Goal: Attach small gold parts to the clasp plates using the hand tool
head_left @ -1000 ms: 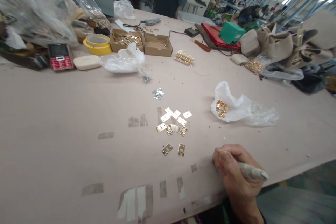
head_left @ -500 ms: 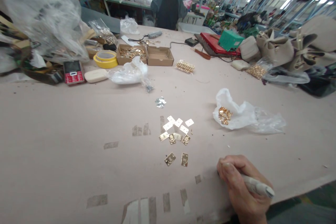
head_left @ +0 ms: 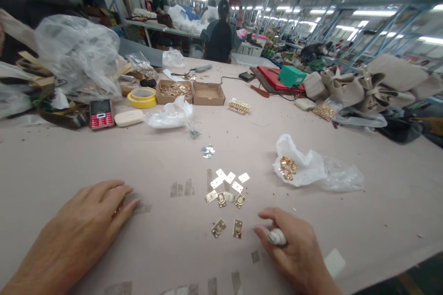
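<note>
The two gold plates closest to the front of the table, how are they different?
The left gold plate lies slanted in the picture, while the right gold plate points almost straight up and down. The right gold plate is nearer the right grip; the left gold plate is farther from it. Both are gold-coloured, roughly rectangular and lying on the table.
</note>
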The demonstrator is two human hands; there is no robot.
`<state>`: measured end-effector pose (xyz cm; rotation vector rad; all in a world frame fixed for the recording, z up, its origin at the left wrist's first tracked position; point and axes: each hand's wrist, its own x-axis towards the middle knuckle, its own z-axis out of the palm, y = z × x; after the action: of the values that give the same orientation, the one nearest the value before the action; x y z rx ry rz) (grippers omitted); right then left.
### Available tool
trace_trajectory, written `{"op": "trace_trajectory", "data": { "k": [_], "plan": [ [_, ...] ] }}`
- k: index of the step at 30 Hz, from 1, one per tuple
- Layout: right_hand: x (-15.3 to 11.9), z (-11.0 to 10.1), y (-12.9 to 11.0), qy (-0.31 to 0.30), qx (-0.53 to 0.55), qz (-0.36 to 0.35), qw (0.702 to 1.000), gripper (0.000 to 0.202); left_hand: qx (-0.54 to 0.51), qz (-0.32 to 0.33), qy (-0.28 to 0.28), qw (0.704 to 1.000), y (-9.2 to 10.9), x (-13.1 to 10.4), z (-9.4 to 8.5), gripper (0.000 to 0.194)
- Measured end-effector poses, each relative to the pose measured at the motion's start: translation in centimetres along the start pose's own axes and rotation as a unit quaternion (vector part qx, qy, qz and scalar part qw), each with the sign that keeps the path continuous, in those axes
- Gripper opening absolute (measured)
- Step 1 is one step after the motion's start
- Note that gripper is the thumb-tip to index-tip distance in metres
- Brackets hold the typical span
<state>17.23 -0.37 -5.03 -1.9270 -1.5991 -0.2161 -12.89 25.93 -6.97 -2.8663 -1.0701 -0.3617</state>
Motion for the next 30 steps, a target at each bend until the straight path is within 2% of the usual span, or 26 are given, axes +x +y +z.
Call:
{"op": "trace_trajectory", "data": {
  "k": [3,6,9,12,15,19,21,23,27,29,30],
  "plan": [
    [-0.1,0.6,1.6,-0.048,-0.089,-0.018,0.995,0.040,-0.044,0.086,0.058,0.994,3.5,0.3,-0.4,0.048],
    [-0.4,1.2,2.4,-0.087,-0.122,-0.006,0.989,0.042,-0.119,0.128,0.072,0.982,8.2,1.1,-0.5,0.030],
    [-0.8,1.4,2.4,-0.082,-0.107,0.007,0.991,0.034,-0.121,0.164,0.034,0.978,12.1,2.4,-0.4,0.027],
    [-1.2,1.0,2.2,-0.046,-0.059,0.016,0.997,0.027,-0.084,0.178,-0.051,0.979,14.2,3.7,-0.4,0.026],
    [-1.4,0.1,2.7,-0.022,-0.026,0.041,0.999,0.019,-0.050,0.182,-0.089,0.978,15.1,4.5,-0.3,0.028],
    [-0.3,-1.9,5.4,-0.013,-0.067,0.095,0.993,0.015,-0.021,0.183,-0.056,0.981,15.6,4.7,0.1,0.039],
    [1.1,-2.9,7.0,-0.031,-0.119,0.129,0.984,0.017,-0.019,0.181,-0.034,0.983,15.7,4.7,0.3,0.043],
    [2.7,-3.4,8.3,-0.081,-0.171,0.166,0.968,0.021,-0.039,0.169,-0.023,0.985,15.4,4.8,0.6,0.045],
    [5.5,-2.9,9.7,-0.160,-0.211,0.192,0.945,0.024,-0.183,0.123,0.003,0.975,14.4,4.8,1.5,0.043],
    [6.2,-2.3,10.1,-0.180,-0.212,0.194,0.941,0.023,-0.296,0.052,0.012,0.954,13.9,4.6,1.4,0.035],
    [6.3,-2.0,10.4,-0.190,-0.211,0.195,0.939,0.022,-0.353,-0.001,-0.002,0.935,13.8,4.5,1.1,0.034]
  ]
}}
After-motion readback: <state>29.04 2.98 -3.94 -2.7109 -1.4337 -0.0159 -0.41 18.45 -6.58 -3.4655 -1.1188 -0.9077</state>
